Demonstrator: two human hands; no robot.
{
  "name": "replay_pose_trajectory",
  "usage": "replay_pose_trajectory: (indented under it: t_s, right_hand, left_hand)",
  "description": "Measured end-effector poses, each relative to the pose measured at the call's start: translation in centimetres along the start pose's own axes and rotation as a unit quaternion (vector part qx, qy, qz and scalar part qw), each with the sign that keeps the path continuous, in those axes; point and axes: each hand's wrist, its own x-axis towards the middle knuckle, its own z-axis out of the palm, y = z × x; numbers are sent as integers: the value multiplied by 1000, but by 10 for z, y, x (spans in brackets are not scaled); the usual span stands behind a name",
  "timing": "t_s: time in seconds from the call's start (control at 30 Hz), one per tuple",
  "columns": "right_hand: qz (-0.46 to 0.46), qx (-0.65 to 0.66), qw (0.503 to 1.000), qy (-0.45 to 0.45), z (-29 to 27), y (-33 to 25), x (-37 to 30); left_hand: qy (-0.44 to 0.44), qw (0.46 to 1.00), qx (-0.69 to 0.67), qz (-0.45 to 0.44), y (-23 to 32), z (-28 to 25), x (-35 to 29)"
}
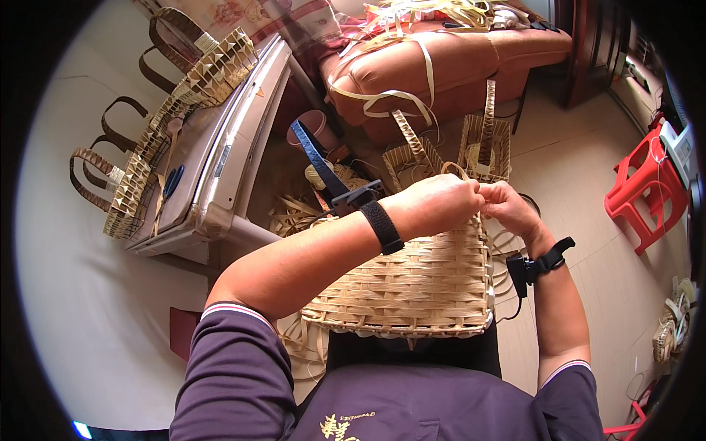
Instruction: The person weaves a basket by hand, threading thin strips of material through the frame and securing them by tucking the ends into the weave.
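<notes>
A pale tan woven basket rests on my lap, tilted, its side wall facing up. At its far right corner my left hand is closed, with a thin weaving strip looping up behind the knuckles. My right hand meets it there, thumb and fingers pinched together against the left fingertips. Whatever lies between the right fingers is hidden. Both wrists wear black straps with small black devices.
Beyond the basket stand two smaller handled baskets and a pink bin. Loose strips lie over a brown sofa. At left, a table carries several handled baskets and scissors. A red stool stands right.
</notes>
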Motion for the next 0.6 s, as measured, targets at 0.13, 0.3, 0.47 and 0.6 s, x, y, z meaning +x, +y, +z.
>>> replay_pose_trajectory:
  t_s: [0.13, 0.3, 0.47, 0.6]
  right_hand:
    - [-18, 15, 999, -27, -5, 2, 0]
    - [-29, 39, 999, -1, -3, -2, 2]
    - [-55, 20, 998, 35, -2, 5, -1]
    - [-54, 1, 996, 77, 8, 4, -6]
  left_hand:
    - [51, 995, -68, -43, 0, 2, 1]
    - [-7, 976, -172, -133, -6, 9, 7]
    - [-44, 911, -352, -212, -8, 6, 15]
    - [-89, 808, -513, -275, -8, -4, 14]
